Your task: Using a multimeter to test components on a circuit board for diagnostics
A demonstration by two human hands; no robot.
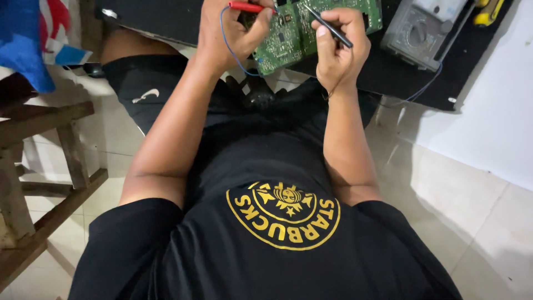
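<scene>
Two hands are busy at the top of the view. The left hand [230,33] is closed around a red test probe [247,6] with a thin blue wire [230,53], and its thumb seems to steady the edge of the green circuit board [311,28]. The right hand [338,47] pinches a black probe [330,28] like a pen. Both tips look pressed on the board, so the checking seems under way, not finished. The board sits between the two hands, touching both. A grey meter [419,28] lies just beside it on the black table [388,72].
</scene>
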